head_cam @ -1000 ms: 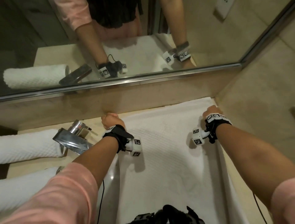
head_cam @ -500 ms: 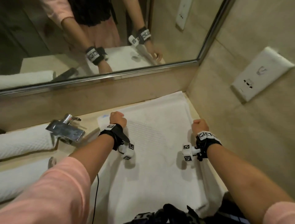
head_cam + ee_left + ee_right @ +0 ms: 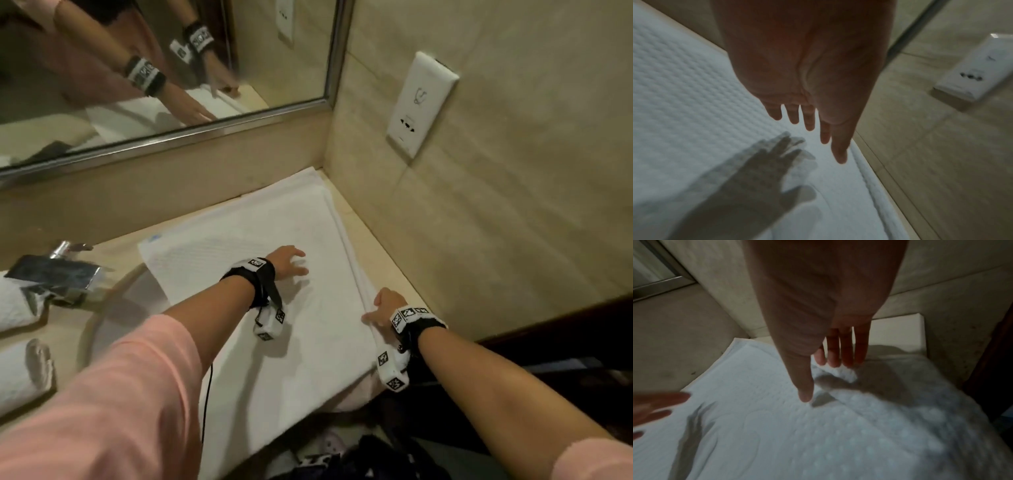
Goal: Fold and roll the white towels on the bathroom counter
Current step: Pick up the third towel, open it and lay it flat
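Head view: a white towel (image 3: 239, 274) lies folded flat on the desk (image 3: 387, 274), pushed into the corner under the mirror (image 3: 171, 68). The left grip (image 3: 286, 262) is spread flat on the towel's middle, fingers straight, holding nothing. The right grip (image 3: 385, 306) sits at the towel's layered edge nearest the side wall, fingers extended; the head view does not show whether it holds anything. Beyond the right grip, a wall socket plate (image 3: 419, 106) carries a small drawn symbol, no readable words. Two rolled towels (image 3: 20, 370) and a tap (image 3: 54, 274) lie past the left grip.

Left wrist view: straight fingers (image 3: 809, 118) hover just above the towel, casting a shadow.

Right wrist view: fingertips (image 3: 846, 353) touch the towel's edge, thumb extended, nothing pinched.
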A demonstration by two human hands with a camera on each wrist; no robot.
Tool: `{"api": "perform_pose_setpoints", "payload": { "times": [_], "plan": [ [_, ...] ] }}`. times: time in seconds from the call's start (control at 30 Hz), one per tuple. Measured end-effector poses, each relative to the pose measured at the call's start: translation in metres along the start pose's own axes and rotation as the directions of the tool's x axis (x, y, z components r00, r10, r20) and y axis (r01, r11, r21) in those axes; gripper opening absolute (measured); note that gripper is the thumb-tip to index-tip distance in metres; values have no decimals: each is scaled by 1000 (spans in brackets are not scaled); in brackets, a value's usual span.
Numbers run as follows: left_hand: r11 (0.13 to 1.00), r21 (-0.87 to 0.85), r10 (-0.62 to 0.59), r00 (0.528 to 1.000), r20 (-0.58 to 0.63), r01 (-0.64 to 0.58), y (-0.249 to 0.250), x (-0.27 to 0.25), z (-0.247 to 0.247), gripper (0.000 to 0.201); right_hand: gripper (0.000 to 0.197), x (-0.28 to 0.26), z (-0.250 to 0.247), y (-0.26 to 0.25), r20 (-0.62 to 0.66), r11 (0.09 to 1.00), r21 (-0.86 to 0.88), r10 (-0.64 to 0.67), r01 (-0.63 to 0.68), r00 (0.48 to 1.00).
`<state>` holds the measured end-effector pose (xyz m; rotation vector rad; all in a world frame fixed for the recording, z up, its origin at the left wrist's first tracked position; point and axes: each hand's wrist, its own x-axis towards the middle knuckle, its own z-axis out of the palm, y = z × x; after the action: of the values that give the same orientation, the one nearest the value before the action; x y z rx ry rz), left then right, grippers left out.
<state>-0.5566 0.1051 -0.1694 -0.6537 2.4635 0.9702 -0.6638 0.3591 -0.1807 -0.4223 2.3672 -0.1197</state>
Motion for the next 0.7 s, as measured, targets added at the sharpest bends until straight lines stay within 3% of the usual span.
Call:
{"api": "perform_pose_setpoints", "payload": {
  "times": [0.13,0.27,0.43,0.57,0.7],
  "plan": [
    [999,54,3,998,61,-6,30,14,18,67,43,-3,6,11,25,992,-124,0,3,1000],
    [969,234,-95,993,72,75,41,29,41,65,14,-7,6,18,45,1000,-30,-2,3,999],
    [925,343,-187,982,38,163,49,51,54,73,25,-7,0,33,62,980,193,25,-36,998],
    [906,390,-204,977,57,166,54,58,55,72,33,-9,-4,41,87,934,355,8,-39,996],
    [893,415,-226,971,75,176,53,58,58,84,38,-11,0,47,60,911,408,45,-65,997]
  ]
}}
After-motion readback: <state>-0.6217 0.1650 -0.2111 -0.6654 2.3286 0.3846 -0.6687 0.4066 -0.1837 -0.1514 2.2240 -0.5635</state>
